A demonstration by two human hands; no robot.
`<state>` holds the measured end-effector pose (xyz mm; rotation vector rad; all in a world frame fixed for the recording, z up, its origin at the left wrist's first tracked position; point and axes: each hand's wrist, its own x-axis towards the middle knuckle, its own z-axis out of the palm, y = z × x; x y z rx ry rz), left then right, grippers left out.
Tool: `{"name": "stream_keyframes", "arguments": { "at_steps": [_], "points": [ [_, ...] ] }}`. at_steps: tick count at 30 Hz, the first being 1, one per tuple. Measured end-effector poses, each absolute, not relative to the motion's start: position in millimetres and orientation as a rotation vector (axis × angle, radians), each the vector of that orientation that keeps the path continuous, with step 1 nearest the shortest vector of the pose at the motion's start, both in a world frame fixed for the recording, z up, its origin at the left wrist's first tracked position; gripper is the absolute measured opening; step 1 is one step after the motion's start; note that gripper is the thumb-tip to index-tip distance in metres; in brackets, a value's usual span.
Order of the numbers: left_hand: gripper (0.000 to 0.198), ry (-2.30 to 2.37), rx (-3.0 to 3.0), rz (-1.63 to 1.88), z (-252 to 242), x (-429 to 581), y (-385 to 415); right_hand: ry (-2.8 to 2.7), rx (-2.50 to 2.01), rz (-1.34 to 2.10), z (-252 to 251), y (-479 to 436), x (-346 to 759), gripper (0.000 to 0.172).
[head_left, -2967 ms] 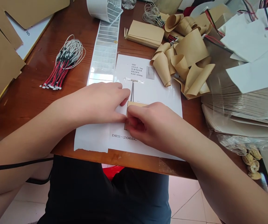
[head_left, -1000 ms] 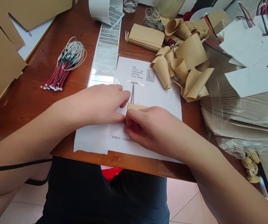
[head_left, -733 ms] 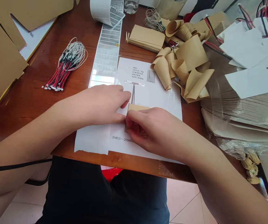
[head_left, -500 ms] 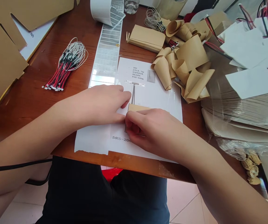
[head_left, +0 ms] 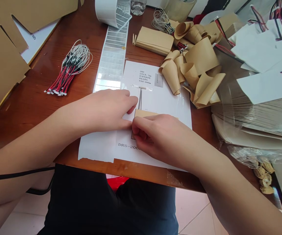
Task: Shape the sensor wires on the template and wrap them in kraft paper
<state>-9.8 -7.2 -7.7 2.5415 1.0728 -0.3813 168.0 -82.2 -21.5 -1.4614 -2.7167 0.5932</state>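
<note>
Leaning in at the centre of the frame, both hands meet over a white printed sheet [head_left: 169, 104], as I see it from my end. The left hand [head_left: 107, 108] lies palm down, loosely spread, thumb and index finger apart; I cannot tell whether it presses on anything. The right hand [head_left: 159, 133] is curled, thumb against bent fingers, its tips at the left thumb; whether something is pinched there, I cannot tell. Partly covered by it, a tan rectangle [head_left: 144, 113] lies on the sheet in the middle of the frame. I have a silvery label strip [head_left: 112, 54] running from a white roll [head_left: 106, 13] at upper middle down to the left hand. On the bench [head_left: 42, 119], a wire bundle [head_left: 71, 67] sits at upper left, while a brown paper stack [head_left: 154, 39] and curled brown papers [head_left: 201, 55] occupy the upper right.
</note>
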Motion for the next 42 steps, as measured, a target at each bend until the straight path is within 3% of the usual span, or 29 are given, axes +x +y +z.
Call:
{"name": "stream_keyframes", "arguments": {
  "at_steps": [24, 42],
  "points": [
    [0.033, 1.077, 2.547, -0.387, -6.4, -8.5, -8.1, -2.751, -1.487, 0.524, -20.1, -83.5, 163.3, 0.009],
    [0.033, 1.065, 2.521, -0.369, -5.5, -9.3, -7.8, -2.664, -1.502, 0.706, -19.1, -79.7, 164.8, 0.012]
  ]
}}
